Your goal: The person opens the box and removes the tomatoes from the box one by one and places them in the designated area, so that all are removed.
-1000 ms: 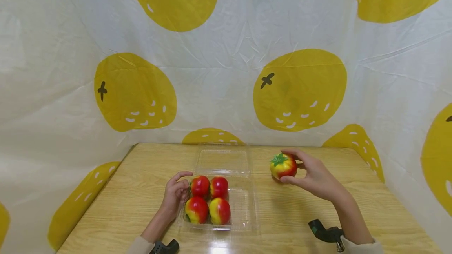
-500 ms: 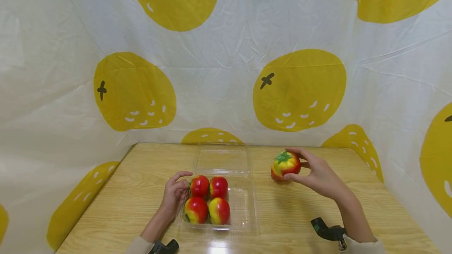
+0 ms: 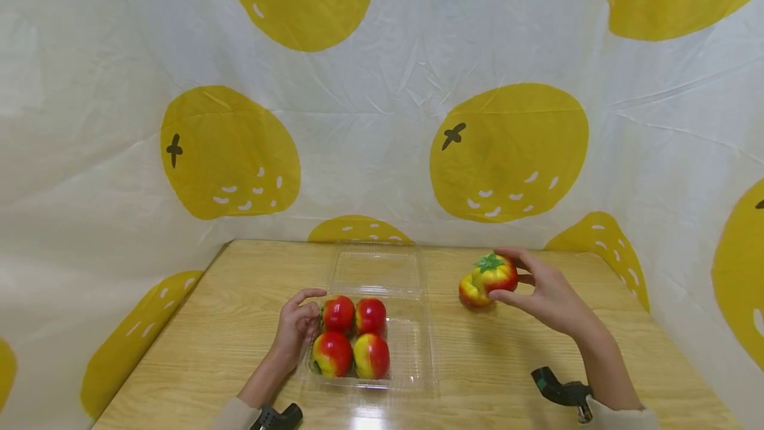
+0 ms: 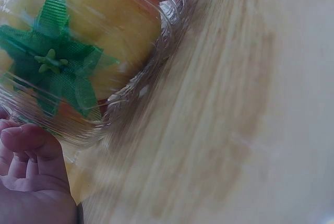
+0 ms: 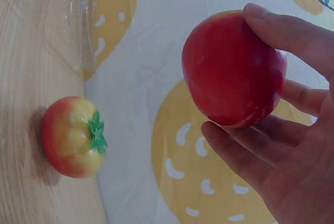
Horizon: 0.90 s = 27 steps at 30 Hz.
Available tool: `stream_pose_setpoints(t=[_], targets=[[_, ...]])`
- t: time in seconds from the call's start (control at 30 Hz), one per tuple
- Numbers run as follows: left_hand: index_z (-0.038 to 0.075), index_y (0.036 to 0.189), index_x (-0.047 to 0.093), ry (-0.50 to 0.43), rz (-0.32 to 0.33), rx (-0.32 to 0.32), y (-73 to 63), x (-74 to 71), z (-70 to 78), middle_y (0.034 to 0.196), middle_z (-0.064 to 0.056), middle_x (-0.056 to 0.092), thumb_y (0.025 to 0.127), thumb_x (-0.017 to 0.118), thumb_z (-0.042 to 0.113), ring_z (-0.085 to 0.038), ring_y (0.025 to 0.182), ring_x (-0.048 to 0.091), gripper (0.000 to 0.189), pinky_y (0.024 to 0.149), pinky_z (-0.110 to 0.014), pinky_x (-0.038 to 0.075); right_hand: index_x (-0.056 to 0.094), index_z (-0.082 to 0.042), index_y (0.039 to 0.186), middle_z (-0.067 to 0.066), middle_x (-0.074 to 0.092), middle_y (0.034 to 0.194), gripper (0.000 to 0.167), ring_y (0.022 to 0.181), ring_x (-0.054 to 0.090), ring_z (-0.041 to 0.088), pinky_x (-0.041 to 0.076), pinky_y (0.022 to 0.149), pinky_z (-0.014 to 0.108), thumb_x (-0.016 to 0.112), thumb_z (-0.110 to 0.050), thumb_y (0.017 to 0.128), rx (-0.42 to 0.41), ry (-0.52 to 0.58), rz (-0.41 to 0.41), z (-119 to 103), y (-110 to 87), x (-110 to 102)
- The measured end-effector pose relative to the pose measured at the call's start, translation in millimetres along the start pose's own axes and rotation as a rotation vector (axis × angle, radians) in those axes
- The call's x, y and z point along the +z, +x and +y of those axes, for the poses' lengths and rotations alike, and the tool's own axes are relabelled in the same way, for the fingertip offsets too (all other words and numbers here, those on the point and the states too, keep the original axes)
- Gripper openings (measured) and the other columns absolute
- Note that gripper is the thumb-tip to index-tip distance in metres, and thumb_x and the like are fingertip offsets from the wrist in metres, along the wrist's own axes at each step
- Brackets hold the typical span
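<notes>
The person's right hand (image 3: 546,297) has drifted farther right over the past second, and a touch higher in the head view, taking the held red-and-yellow fruit (image 3: 501,276) with it. A second fruit (image 3: 473,292), nearly all hidden behind that one a moment ago, now shows plainly at its left.

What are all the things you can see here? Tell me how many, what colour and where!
Boxed fruits: four, red and yellow, in the box
Loose fruit: one, red and yellow, on the table
Held fruit: one, red and yellow, in the right hand
Box: one, clear, open on the table
Table: one, light wood, underneath
Sheet: count unclear, white with yellow prints, around the table
Sleeves: two, beige, at the wrists
Left hand: one, bare, beside the box
Right hand: one, bare, rightmost
</notes>
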<state>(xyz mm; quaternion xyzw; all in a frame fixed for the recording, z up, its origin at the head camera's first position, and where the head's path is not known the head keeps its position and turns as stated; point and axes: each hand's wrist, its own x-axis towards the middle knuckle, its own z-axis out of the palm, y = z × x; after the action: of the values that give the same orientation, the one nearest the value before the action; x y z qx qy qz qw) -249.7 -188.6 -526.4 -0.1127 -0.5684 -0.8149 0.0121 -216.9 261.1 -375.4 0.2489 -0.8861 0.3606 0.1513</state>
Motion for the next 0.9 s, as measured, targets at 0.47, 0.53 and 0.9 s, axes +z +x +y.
stream_pose_setpoints(t=[0.47, 0.53, 0.9], targets=[[0.0, 0.122, 0.056, 0.001, -0.004, 0.004, -0.3, 0.1, 0.4, 0.06, 0.01, 0.049, 0.096, 0.04, -0.002, -0.003, 0.045, 0.041, 0.03, 0.043, -0.016, 0.038, 0.054, -0.01, 0.142, 0.013, 0.065, 0.132, 0.066, 0.108, 0.057, -0.007, 0.051, 0.091, 0.011, 0.085, -0.021, 0.084, 0.04, 0.021, 0.011, 11, -0.5, -4], [-0.002, 0.122, 0.056, 0.004, -0.005, 0.008, -0.2, 0.4, 0.7, 0.06, 0.01, 0.049, 0.096, 0.04, -0.003, -0.003, 0.045, 0.041, 0.03, 0.043, -0.016, 0.038, 0.054, -0.011, 0.142, 0.013, 0.065, 0.131, 0.066, 0.108, 0.056, -0.009, 0.052, 0.091, 0.012, 0.085, -0.021, 0.084, 0.045, 0.02, 0.012, 12, -1.0, -5], [-0.003, 0.123, 0.055, 0.001, 0.021, -0.011, 0.5, 0.7, 0.4, 0.059, 0.009, 0.048, 0.095, 0.041, -0.003, -0.004, 0.043, 0.042, 0.031, 0.042, -0.017, 0.037, 0.052, -0.009, 0.143, 0.015, 0.063, 0.134, 0.067, 0.108, 0.056, -0.006, 0.05, 0.09, 0.01, 0.084, -0.023, 0.086, 0.081, -0.003, 0.015, 21, -2.1, -6]])
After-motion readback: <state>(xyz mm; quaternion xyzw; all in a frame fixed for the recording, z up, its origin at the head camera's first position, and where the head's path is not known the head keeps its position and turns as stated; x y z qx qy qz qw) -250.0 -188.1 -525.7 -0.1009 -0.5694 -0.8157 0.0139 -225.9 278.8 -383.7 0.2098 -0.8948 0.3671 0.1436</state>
